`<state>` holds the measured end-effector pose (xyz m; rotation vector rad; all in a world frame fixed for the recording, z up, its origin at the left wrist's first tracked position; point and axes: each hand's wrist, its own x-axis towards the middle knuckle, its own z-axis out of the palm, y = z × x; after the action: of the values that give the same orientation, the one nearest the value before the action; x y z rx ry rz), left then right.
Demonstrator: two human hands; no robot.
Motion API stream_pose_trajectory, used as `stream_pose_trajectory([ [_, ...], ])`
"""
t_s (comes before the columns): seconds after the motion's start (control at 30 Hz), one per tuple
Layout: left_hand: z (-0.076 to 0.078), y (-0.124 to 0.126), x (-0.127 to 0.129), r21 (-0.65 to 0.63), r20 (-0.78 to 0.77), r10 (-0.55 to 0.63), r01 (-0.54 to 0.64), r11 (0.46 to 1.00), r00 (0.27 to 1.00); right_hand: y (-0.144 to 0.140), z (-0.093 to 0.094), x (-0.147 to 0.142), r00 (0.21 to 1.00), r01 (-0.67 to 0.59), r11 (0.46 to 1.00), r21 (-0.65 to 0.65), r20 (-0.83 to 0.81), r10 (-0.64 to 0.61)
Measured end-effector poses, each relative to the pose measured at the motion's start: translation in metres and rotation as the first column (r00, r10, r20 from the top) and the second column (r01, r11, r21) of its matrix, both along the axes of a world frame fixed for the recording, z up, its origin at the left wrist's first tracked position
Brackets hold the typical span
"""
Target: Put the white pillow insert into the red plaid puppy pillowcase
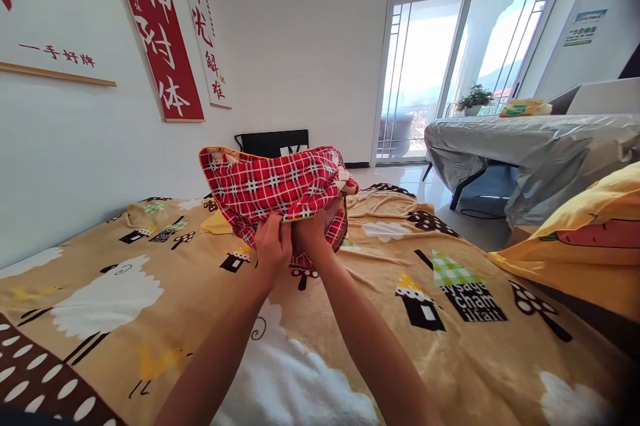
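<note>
Head view: above the sheep-print blanket [150,293] on the bed, both hands meet under a red plaid pillowcase [275,186]. The left hand [273,246] and right hand [311,233] each keep a closed grip pinching its bunched lower edge. It looks soft, light and floppy; hems or corners seem the surest hold

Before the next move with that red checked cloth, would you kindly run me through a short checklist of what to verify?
1. Left hand grips the red checked cloth: ok.
2. Right hand grips the same lower edge: ok.
3. Cloth lifted off the blanket: ok.
4. Cloth spread flat: not ok, it is bunched.
5. Anything inside the cloth: cannot tell.
6. Yellow pillow apart from the hands: ok.
</note>
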<state>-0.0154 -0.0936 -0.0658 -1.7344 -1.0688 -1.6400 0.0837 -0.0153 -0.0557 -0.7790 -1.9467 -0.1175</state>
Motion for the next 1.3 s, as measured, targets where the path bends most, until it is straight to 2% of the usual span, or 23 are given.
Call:
stream_pose_trajectory([
  [0.07,0.013,0.014,-0.003,-0.035,0.073,0.008,-0.006,0.999,0.997,-0.007,-0.003,0.011,0.999,0.029,0.999,0.036,0.024,-0.030],
  [0.13,0.024,0.024,-0.007,-0.058,0.123,-0.004,0.011,0.998,0.992,-0.024,-0.015,0.023,0.996,0.073,0.989,0.132,0.049,-0.080],
  [0.27,0.033,0.031,-0.009,-0.036,0.118,-0.044,0.049,0.998,0.992,-0.060,-0.043,0.028,0.971,0.190,0.920,0.344,0.074,-0.228],
  [0.33,0.033,0.025,-0.005,-0.004,0.073,-0.054,0.054,0.999,0.996,-0.062,-0.045,0.021,0.955,0.222,0.922,0.316,0.118,-0.271],
  [0.43,0.027,0.005,0.002,0.030,-0.114,-0.074,0.078,0.997,0.991,-0.045,-0.030,0.008,0.933,0.287,0.946,0.150,0.180,-0.311],
  [0.5,0.022,-0.008,0.004,0.047,-0.287,-0.076,0.093,0.995,0.955,-0.028,-0.017,0.003,0.934,0.279,0.958,0.061,0.214,-0.285],
  [0.57,0.018,-0.012,0.001,0.080,-0.414,-0.039,0.079,0.994,0.909,-0.015,-0.009,0.002,0.943,0.229,0.973,0.031,0.241,-0.230],
  [0.63,0.016,-0.004,-0.006,0.118,-0.470,0.045,0.012,0.993,0.882,-0.009,-0.006,0.004,0.949,0.178,0.984,0.029,0.260,-0.179],
  [0.7,0.015,0.012,-0.016,0.116,-0.471,0.152,-0.110,0.987,0.869,-0.010,-0.007,0.014,0.950,0.130,0.991,0.041,0.280,-0.136],
  [0.77,0.014,0.030,-0.026,0.088,-0.455,0.250,-0.237,0.968,0.854,-0.013,-0.011,0.032,0.961,0.011,0.996,0.091,0.274,-0.035],
  [0.83,0.012,0.042,-0.034,0.063,-0.429,0.312,-0.317,0.946,0.848,-0.015,-0.015,0.057,0.975,-0.155,0.972,0.178,0.184,0.122],
  [0.87,0.011,0.046,-0.038,0.055,-0.413,0.329,-0.337,0.940,0.849,-0.015,-0.019,0.070,0.980,-0.197,0.956,0.218,0.067,0.186],
  [0.9,0.009,0.048,-0.040,0.051,-0.396,0.340,-0.349,0.936,0.853,-0.014,-0.023,0.081,0.972,-0.181,0.956,0.233,-0.107,0.210],
  [0.93,0.007,0.048,-0.041,0.047,-0.381,0.346,-0.356,0.933,0.857,-0.011,-0.027,0.091,0.932,-0.126,0.973,0.196,-0.312,0.183],
  [1.0,0.003,0.046,-0.042,0.040,-0.373,0.350,-0.362,0.931,0.859,-0.003,-0.038,0.099,0.779,-0.066,0.998,-0.023,-0.626,0.037],
  [1.03,0.000,0.045,-0.041,0.041,-0.385,0.355,-0.369,0.929,0.852,0.002,-0.043,0.098,0.730,-0.088,0.984,-0.156,-0.682,-0.043],
  [1.07,-0.003,0.044,-0.039,0.044,-0.405,0.365,-0.381,0.923,0.838,0.008,-0.048,0.094,0.720,-0.126,0.956,-0.266,-0.687,-0.097],
  [1.1,-0.005,0.043,-0.036,0.050,-0.434,0.378,-0.397,0.917,0.818,0.014,-0.051,0.087,0.737,-0.159,0.924,-0.347,-0.665,-0.123],
  [1.17,-0.007,0.041,-0.030,0.077,-0.504,0.396,-0.416,0.906,0.768,0.028,-0.049,0.071,0.765,-0.170,0.890,-0.423,-0.626,-0.151],
  [1.23,-0.002,0.038,-0.022,0.116,-0.565,0.389,-0.396,0.911,0.728,0.042,-0.032,0.059,0.747,-0.157,0.892,-0.424,-0.642,-0.174],
  [1.3,0.011,0.031,-0.017,0.153,-0.573,0.386,-0.368,0.917,0.723,0.053,0.001,0.055,0.719,-0.164,0.900,-0.405,-0.674,-0.172],
])
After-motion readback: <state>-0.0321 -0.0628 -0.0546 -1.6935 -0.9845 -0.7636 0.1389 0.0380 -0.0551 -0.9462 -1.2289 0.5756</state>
